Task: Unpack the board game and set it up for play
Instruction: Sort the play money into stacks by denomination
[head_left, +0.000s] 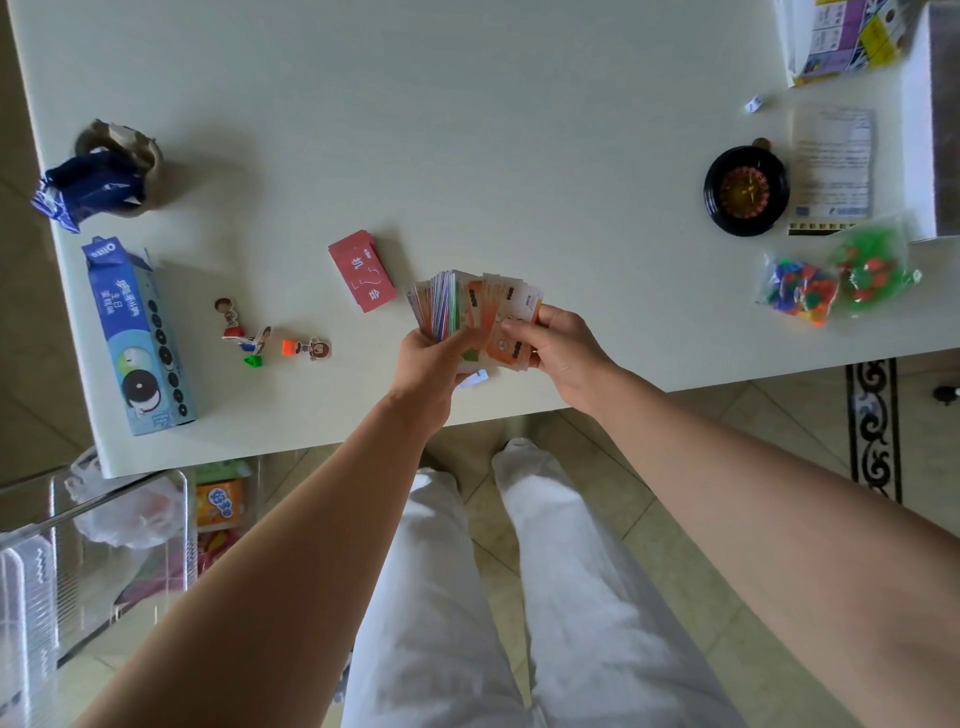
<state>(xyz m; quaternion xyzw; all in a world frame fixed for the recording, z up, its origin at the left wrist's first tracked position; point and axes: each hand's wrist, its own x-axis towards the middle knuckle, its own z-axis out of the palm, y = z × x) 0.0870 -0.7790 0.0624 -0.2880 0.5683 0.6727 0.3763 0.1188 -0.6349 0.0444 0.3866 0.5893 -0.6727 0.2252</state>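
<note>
Now both hands are above the near edge of the desk (467, 130), and together they hold a fan of paper money (467, 306). The left hand (431, 364) has its grip closed around the lower left part of the fan, with the fingers curled under the notes. The right hand (561, 353) pinches the orange notes at the right side, thumb on top. Just to the left of the fan, a red deck of cards (362, 271) lies flat on the desk, apart from the hands. Further left are three small cardboard figures (257, 335) on coloured bases, at least one lying on its side, with a little green piece (254, 360) beside them. On the right part of the desk are a black roulette wheel (746, 189), a printed sheet (831, 166) just beside it, two clear bags of coloured pieces (797, 291) near the edge, and a white die (753, 103). The folded game board (841, 41) lies at the far right corner, next to a white box (917, 124). A blue cookie box (140, 338) lies at the left edge, and a crumpled blue wrapper (85, 189) is behind it.
</note>
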